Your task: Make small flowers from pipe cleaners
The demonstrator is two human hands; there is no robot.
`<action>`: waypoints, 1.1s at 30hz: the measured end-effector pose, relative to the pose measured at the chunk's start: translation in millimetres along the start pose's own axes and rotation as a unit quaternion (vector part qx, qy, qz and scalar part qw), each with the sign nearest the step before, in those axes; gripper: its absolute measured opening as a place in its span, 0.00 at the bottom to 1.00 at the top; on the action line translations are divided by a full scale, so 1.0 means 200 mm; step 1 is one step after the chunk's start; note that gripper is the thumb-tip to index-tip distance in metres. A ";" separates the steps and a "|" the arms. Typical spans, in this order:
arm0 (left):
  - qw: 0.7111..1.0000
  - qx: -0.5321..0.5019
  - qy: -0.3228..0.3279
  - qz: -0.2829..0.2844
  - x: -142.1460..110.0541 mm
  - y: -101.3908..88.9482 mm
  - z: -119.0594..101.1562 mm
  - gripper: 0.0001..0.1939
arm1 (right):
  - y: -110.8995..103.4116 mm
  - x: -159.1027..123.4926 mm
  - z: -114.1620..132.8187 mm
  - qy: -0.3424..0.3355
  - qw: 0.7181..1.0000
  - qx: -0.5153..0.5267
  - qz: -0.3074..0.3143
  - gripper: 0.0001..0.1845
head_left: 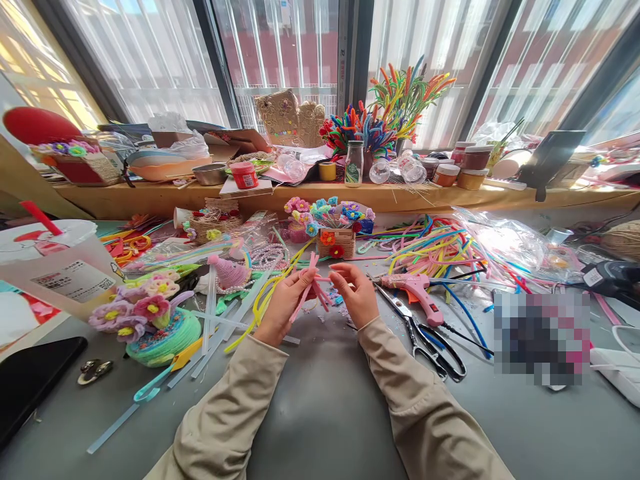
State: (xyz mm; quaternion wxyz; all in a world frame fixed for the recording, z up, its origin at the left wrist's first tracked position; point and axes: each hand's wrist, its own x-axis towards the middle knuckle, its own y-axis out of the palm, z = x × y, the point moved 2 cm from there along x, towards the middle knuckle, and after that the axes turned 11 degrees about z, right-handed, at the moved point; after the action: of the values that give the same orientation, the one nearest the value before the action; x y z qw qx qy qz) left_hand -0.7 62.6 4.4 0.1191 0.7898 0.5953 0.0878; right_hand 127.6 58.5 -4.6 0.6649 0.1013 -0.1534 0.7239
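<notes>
In my left hand [287,303] is a bunch of pink pipe cleaners [319,291], crossed over one another and pinched between thumb and fingers. My right hand [356,292] is beside it with fingers curled, its fingertips at the ends of the pink stems; whether it grips one is hard to make out. Just beyond both hands stands a small twine-wrapped box of pipe-cleaner flowers [336,241]. Close to my right hand lie a pink hot glue gun [419,293] and black-handled scissors [417,330]. Clear glue sticks [220,333] lie near my left hand.
A heap of coloured pipe cleaners [435,250] spreads at the right rear. On the left stand a drink cup [60,267], a flower-topped green pot [157,340] and a black phone [37,383]. Jars and bundles crowd the wooden ledge [300,193]. A blurred patch covers something at right.
</notes>
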 end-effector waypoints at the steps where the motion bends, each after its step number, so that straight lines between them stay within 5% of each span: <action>1: 1.000 0.005 -0.001 0.010 0.00 0.00 0.00 0.11 | 0.01 0.00 0.01 -0.004 1.000 -0.012 0.017 0.13; 20: 0.995 -0.006 -0.002 0.098 -0.02 0.05 -0.02 0.12 | -0.01 0.00 -0.01 0.000 0.998 -0.067 -0.011 0.11; 33: 0.998 0.052 -0.001 0.041 -0.02 0.02 -0.01 0.09 | 0.00 0.00 -0.01 -0.013 0.997 -0.076 0.002 0.11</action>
State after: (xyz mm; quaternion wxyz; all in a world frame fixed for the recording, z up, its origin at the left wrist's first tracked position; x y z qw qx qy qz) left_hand 1.2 58.4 6.6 0.0748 0.8189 0.5658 0.0613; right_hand 126.9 58.6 -6.0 0.6670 0.0595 -0.2167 0.7103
